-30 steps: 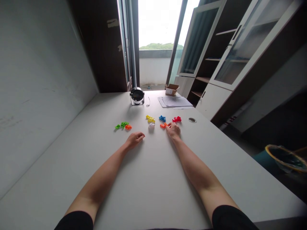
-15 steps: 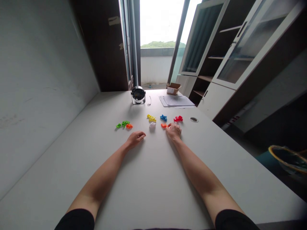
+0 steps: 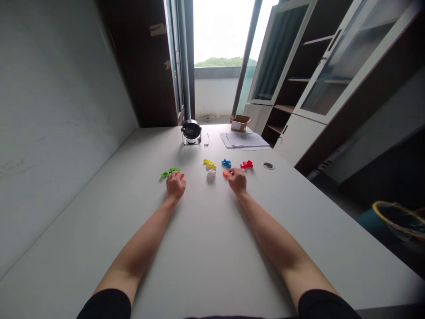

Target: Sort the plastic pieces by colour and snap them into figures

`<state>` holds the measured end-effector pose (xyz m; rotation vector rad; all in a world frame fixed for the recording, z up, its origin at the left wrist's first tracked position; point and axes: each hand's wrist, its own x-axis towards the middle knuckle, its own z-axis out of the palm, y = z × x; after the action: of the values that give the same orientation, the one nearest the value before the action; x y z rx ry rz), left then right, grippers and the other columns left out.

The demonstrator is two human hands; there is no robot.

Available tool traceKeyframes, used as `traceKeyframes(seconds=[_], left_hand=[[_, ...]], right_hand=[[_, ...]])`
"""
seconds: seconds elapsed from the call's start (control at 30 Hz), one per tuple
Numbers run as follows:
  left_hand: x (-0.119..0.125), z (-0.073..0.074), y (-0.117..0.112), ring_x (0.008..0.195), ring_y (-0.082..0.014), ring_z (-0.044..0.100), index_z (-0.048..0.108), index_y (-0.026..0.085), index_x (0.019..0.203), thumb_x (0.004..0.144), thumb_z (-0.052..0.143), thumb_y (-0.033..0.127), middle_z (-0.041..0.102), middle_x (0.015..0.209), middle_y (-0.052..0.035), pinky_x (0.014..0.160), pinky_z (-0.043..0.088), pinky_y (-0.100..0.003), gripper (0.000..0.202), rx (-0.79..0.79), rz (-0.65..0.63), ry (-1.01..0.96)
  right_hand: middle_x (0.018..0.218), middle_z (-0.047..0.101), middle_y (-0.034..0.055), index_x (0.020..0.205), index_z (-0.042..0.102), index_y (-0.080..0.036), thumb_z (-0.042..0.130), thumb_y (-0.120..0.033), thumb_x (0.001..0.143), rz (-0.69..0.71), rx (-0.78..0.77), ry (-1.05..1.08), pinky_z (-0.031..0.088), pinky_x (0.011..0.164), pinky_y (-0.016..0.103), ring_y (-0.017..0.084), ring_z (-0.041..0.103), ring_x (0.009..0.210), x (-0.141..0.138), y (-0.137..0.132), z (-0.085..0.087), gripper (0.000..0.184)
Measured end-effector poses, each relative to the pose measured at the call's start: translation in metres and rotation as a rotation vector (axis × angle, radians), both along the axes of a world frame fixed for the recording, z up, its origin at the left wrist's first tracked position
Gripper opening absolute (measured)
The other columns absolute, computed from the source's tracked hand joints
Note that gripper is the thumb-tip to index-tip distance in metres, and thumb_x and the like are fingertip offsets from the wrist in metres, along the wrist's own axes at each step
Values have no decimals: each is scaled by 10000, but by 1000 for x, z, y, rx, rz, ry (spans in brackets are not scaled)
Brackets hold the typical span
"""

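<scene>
My left hand [image 3: 175, 186] rests curled on the white table, just in front of a small cluster of green plastic pieces [image 3: 170, 172]. A second orange plastic piece is hidden, and I cannot tell if this hand holds it. My right hand [image 3: 237, 180] has its fingertips on an orange plastic piece [image 3: 226, 174]. Between my hands lies a crumpled white piece [image 3: 211, 174]. Farther forward are yellow plastic pieces [image 3: 209, 164], blue plastic pieces [image 3: 226, 163] and red plastic pieces [image 3: 246, 164].
The white table [image 3: 199, 248] runs along a wall on the left. At its far end stand a round black-and-silver desk fan [image 3: 191, 132], a stack of papers [image 3: 244, 140] and a small cardboard box [image 3: 239, 123]. A cable grommet [image 3: 268, 165] sits in the tabletop.
My left hand has moved left and forward onto the spot where the orange piece lay by the green pieces, and that piece is now hidden. My right hand has stayed at its orange piece.
</scene>
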<state>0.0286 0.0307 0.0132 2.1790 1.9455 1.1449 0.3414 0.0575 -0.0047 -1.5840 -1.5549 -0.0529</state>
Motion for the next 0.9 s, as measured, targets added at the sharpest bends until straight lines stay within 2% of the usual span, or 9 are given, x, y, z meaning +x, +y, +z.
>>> traceKeyframes(seconds=[0.13, 0.23, 0.47, 0.6, 0.7, 0.9], left_hand=[[-1, -10, 4, 1167, -267, 498, 649, 202, 1150, 852, 544, 193, 552, 1298, -103, 1036, 388, -405, 316, -87, 7, 18], [1, -12, 4, 1182, -260, 480, 649, 206, 1152, 853, 555, 192, 538, 1318, -105, 1049, 368, -405, 314, -126, -26, 39], [3, -3, -2, 1100, -274, 484, 684, 200, 1091, 874, 539, 221, 575, 1138, -114, 1015, 388, -405, 262, -89, -86, 78], [3, -4, -1, 1049, -269, 501, 692, 190, 1089, 885, 524, 234, 568, 1093, -114, 1000, 410, -406, 268, -79, -115, 64], [1, -8, 1, 1037, -257, 517, 694, 195, 1085, 891, 524, 246, 563, 1093, -107, 989, 429, -395, 263, -80, -130, 40], [2, -7, 1, 1028, -234, 555, 707, 208, 1068, 891, 542, 257, 575, 1094, -94, 950, 463, -356, 247, -88, -199, 27]], right_hand=[[821, 617, 44, 895, 638, -179, 500, -170, 835, 205, 31, -17, 406, 717, 276, 180, 540, 729, -10, -6, 5, 150], [800, 629, 29, 943, 655, -185, 491, -154, 852, 349, 42, -69, 406, 696, 259, 161, 542, 680, -18, -13, 9, 190], [797, 648, 34, 944, 652, -182, 500, -145, 893, 529, 117, -149, 404, 709, 247, 153, 562, 694, -52, -36, 18, 165], [843, 668, 36, 993, 651, -194, 512, -113, 879, 667, 106, -190, 416, 735, 248, 155, 590, 738, -70, -45, 18, 197], [890, 685, 37, 992, 657, -204, 520, -105, 878, 718, 69, -199, 421, 747, 240, 154, 606, 777, -73, -46, 14, 204], [905, 692, 20, 981, 678, -216, 523, -107, 880, 710, -23, -154, 420, 704, 218, 133, 602, 729, -68, -41, 8, 215]])
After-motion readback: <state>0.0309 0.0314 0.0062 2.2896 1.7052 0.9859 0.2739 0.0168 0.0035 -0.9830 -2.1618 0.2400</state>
